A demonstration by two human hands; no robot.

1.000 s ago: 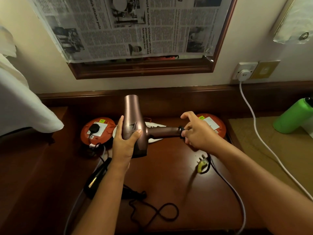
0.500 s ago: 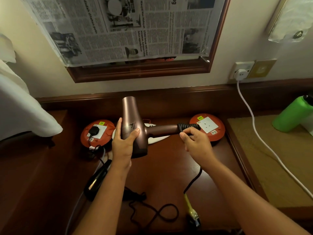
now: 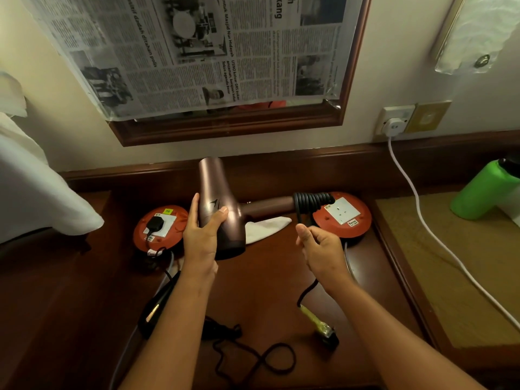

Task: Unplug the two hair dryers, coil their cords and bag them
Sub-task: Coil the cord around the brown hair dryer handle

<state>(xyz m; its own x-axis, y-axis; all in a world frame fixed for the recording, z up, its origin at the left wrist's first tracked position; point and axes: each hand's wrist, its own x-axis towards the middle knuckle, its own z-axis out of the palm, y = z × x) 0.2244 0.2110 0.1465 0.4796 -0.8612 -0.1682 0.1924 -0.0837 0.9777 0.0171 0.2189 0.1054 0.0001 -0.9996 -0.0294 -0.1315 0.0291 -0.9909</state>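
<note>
Above the middle of the dark wooden counter our left hand (image 3: 203, 237) wraps the smooth, mauve metallic barrel of the hair dryer (image 3: 219, 209), while our right hand (image 3: 320, 246) pinches its black rubbery cord (image 3: 311, 202), already looped in several tight turns round the handle's end. We should keep the cord taut and lay each turn snugly beside the last, letting the yellow-tagged plug (image 3: 323, 330) trail freely toward the counter's front edge.

The black dryer (image 3: 157, 302) lies half hidden behind the left forearm (green bottle (image 3: 484, 190) cut off right).
</note>
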